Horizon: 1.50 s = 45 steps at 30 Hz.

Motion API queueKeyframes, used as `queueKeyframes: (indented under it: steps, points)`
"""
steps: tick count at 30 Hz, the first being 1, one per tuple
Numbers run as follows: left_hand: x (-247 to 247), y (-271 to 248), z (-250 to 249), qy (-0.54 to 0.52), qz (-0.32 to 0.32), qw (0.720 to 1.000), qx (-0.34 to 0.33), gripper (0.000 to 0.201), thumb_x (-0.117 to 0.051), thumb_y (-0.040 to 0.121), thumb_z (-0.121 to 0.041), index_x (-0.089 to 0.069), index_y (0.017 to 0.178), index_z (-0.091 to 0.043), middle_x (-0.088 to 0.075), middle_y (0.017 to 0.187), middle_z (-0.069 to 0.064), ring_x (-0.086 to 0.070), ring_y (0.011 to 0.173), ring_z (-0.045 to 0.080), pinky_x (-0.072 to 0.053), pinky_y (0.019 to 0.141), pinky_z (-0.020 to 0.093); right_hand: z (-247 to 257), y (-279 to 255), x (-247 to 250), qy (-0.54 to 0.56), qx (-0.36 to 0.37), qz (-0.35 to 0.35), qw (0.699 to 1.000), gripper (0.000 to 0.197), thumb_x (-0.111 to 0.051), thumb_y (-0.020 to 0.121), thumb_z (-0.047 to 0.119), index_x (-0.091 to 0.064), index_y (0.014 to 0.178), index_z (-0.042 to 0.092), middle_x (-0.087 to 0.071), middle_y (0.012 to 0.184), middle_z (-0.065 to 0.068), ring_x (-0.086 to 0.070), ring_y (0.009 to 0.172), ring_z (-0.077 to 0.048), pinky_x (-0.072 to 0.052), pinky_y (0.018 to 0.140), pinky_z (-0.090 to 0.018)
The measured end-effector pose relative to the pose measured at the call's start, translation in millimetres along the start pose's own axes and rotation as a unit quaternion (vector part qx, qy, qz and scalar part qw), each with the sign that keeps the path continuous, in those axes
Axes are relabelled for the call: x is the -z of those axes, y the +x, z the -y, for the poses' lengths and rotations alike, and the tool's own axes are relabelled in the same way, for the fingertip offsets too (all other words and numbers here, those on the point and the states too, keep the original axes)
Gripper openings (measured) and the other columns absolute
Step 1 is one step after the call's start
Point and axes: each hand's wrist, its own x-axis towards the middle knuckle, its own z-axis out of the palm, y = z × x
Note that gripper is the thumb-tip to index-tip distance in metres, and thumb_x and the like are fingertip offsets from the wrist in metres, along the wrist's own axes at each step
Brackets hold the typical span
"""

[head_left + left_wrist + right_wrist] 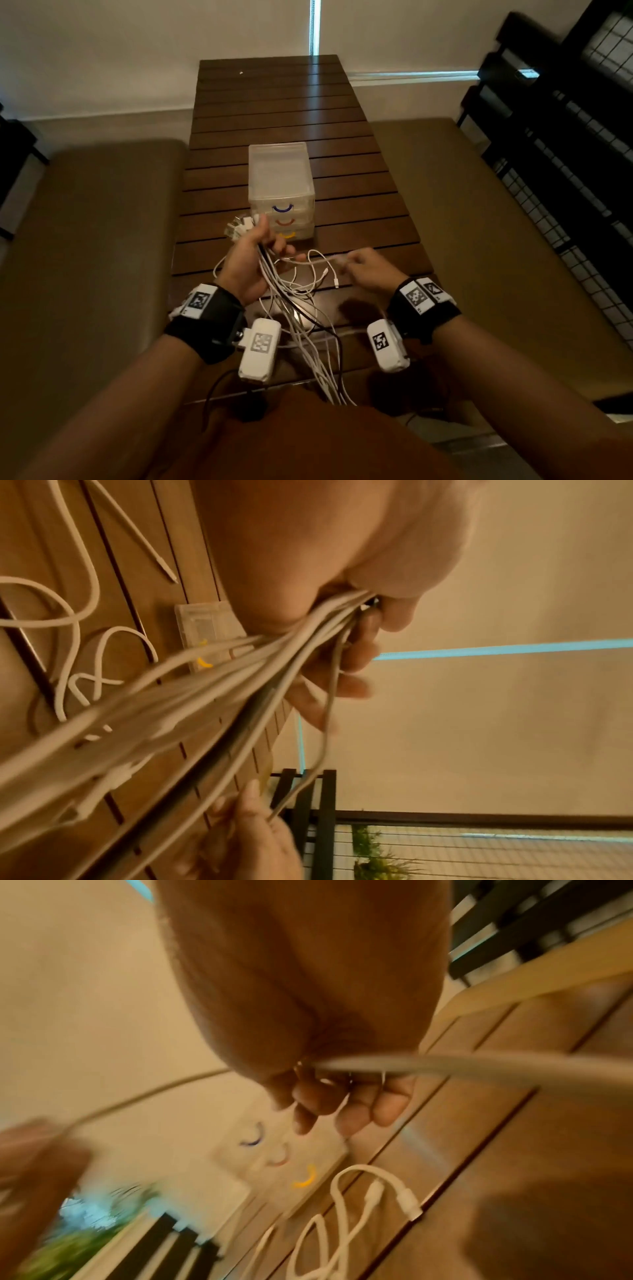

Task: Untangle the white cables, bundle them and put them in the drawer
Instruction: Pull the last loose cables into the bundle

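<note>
Several white cables [301, 329] trail off the near edge of the slatted table [281, 102] at six o'clock, with one dark cable [334, 334] running among them, and rise in a sheaf to the left hand [248, 262]. That hand's fingers are curled round the sheaf just below the plugs [239, 228], which fan out past its thumb toward eleven o'clock. At three o'clock from it, the right hand [363, 269] pinches a single white cable [317, 261] stretched between the two hands; its fingers are closed on the strand, though blur hides the exact hold. Loose loops and two free connector ends lie on the table below that strand. Farther off, at twelve o'clock, stands the clear drawer unit [281, 192], its three drawers with blue, red and yellow handles all closed.

Untangling looks to be the step in hand, one strand being separated from the bunch. Next, that strand probably needs drawing clear of the loops without snagging, before any bundling.
</note>
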Motion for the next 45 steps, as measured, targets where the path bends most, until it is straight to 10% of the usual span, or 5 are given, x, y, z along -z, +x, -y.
queueKeyframes:
  steps: [6, 20, 31, 38, 45]
  points:
    - [2.7, -16.3, -14.3, 0.027, 0.102, 0.989, 0.102, 0.029, -0.042, 0.096, -0.036, -0.054, 0.079, -0.015, -0.028, 0.043, -0.008, -0.025, 0.029, 0.001, -0.02, 0.026, 0.011, -22.9, 11.1, 35.0, -0.194, -0.108, -0.126, 0.967, 0.063, -0.012, 0.097, 0.062, -0.05, 0.131, 0.024, -0.042, 0.135, -0.021, -0.042, 0.123, -0.042, -0.034, 0.103, -0.049]
    - [-21.5, -2.8, 17.6, 0.182, 0.082, 0.973, 0.118, 0.027, -0.04, 0.102, -0.023, -0.054, 0.082, -0.012, -0.03, 0.045, -0.007, -0.024, 0.034, 0.005, -0.019, 0.034, 0.017, 75.3, -28.1, 45.1, 0.164, 0.326, -0.051, 0.93, 0.015, -0.043, 0.101, 0.004, -0.058, 0.099, 0.001, -0.067, 0.092, -0.019, -0.068, 0.085, -0.027, -0.058, 0.073, -0.039]
    - [8.1, 1.4, 25.3, 0.248, -0.033, 0.968, 0.033, 0.025, -0.047, 0.101, -0.022, -0.058, 0.08, -0.014, -0.024, 0.051, -0.006, -0.02, 0.037, 0.005, -0.018, 0.036, 0.016, 60.2, -19.5, 72.4, -0.006, 0.167, -0.275, 0.947, 0.027, -0.051, 0.088, 0.011, -0.07, 0.107, 0.013, -0.059, 0.114, -0.011, -0.053, 0.101, -0.014, -0.042, 0.091, -0.025]
    - [-6.2, -3.1, 25.1, 0.304, -0.001, 0.953, 0.004, 0.027, -0.05, 0.099, -0.017, -0.053, 0.073, -0.018, -0.027, 0.046, -0.007, -0.021, 0.037, 0.007, -0.018, 0.037, 0.016, 68.3, -24.6, 8.0, -0.19, 0.199, 0.008, 0.961, 0.023, -0.047, 0.1, 0.028, -0.068, 0.091, 0.024, -0.065, 0.08, 0.009, -0.059, 0.073, -0.007, -0.045, 0.076, -0.032]
    - [29.4, -2.6, 22.5, 0.204, -0.062, 0.976, 0.04, 0.024, -0.047, 0.101, -0.028, -0.05, 0.08, -0.017, -0.024, 0.046, -0.009, -0.018, 0.036, 0.005, -0.017, 0.034, 0.014, 65.0, -16.3, 66.7, 0.092, 0.178, -0.335, 0.921, 0.021, -0.049, 0.098, 0.017, -0.067, 0.09, 0.016, -0.064, 0.071, 0.001, -0.054, 0.06, 0.002, -0.043, 0.065, -0.025]
